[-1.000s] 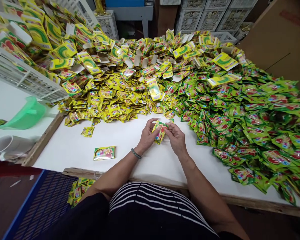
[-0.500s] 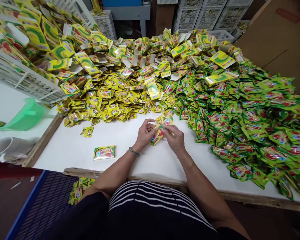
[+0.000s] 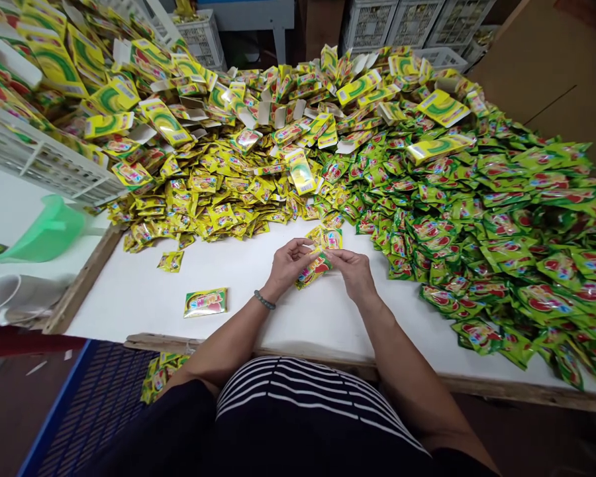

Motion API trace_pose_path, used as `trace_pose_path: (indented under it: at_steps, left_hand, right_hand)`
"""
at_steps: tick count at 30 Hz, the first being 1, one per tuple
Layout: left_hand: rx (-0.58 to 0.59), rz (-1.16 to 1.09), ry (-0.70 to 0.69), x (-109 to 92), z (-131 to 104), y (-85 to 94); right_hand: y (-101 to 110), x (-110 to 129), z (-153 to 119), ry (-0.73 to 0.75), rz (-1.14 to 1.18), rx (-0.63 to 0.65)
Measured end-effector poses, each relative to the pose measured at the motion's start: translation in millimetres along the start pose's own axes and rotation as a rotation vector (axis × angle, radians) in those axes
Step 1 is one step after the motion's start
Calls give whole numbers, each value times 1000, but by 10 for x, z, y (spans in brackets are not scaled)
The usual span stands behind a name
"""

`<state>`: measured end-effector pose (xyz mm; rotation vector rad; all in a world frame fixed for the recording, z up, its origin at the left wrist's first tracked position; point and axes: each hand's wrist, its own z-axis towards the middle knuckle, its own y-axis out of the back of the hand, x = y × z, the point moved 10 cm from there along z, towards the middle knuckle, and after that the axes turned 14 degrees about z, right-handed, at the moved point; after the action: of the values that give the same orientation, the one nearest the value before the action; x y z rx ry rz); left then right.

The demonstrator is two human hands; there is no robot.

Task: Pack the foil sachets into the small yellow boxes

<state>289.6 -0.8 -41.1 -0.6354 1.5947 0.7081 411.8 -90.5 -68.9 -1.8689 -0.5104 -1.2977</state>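
My left hand (image 3: pixel 287 265) and my right hand (image 3: pixel 353 270) pinch a green and red candy packet (image 3: pixel 316 266) between them, low over the white table (image 3: pixel 298 318). Another yellow packet (image 3: pixel 332 238) lies just beyond my fingertips. To the left, a closed yellow and green box (image 3: pixel 205 302) rests flat on the table. Beyond it is a single small yellow packet (image 3: pixel 170 261). Yellow packets (image 3: pixel 218 192) are heaped in front of my hands, and green packets (image 3: pixel 501 245) pile up on the right.
Open yellow boxes (image 3: pixel 298 119) cover the back of the heap. A white crate (image 3: pixel 44 159) holding boxes leans at the left, near a green scoop (image 3: pixel 49 232) and a white mug (image 3: pixel 24 295). Below the table's front edge stands a blue crate (image 3: pixel 94 391).
The view has shifted slightly. My right hand has turned a little and moved slightly right, and the packet between my hands shows more of its green edge.
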Motion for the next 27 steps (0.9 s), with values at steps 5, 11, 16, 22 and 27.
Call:
trace_pose_path:
  at_steps: [5, 11, 16, 22, 27]
  left_hand:
    - [-70, -81, 28, 72, 8, 96]
    - [-41, -19, 15, 2, 23, 53]
    - [115, 656, -17, -252, -88, 361]
    - [124, 1615, -13, -507, -305, 1134]
    - [186, 1597, -347, -516, -185, 405]
  right_hand:
    - [-201, 194, -180, 212, -303, 114]
    - [-456, 351, -306, 472, -518, 124]
    - [-434, 374, -184, 510, -639, 149]
    - [-47, 169, 70, 298, -970, -139]
    - [-417, -3, 34, 303, -949, 326]
